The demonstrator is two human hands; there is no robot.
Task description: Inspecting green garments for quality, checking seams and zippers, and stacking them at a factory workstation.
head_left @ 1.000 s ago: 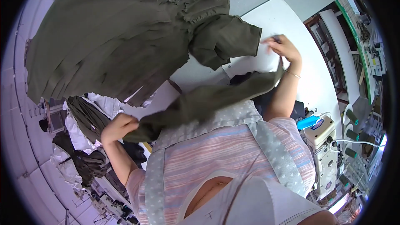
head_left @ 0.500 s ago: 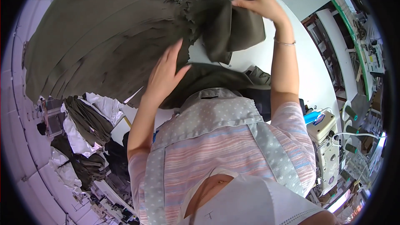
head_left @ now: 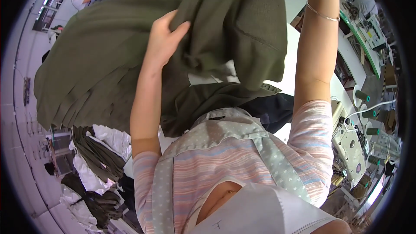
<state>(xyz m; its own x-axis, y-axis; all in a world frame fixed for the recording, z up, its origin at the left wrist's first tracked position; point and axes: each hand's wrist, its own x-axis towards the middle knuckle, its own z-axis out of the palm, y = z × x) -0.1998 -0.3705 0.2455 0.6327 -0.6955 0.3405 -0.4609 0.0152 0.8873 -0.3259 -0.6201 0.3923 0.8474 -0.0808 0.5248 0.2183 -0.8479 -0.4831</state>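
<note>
Above the white worktop [head_left: 299, 56], the left hand [head_left: 162, 39] grips a large olive-green fabric garment [head_left: 108, 60]. The right hand's grip is out of view past the top edge.

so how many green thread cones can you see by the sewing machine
3: one above the white sewing machine, one just below it, one lower right. More may be hidden in the blurred rim.

Garment [head_left: 130, 56] hangs above table [head_left: 299, 56]; left hand [head_left: 162, 39] on its front. Sewing machine [head_left: 351, 143] right of table. Cloth heap [head_left: 97, 160] lower left.
</note>
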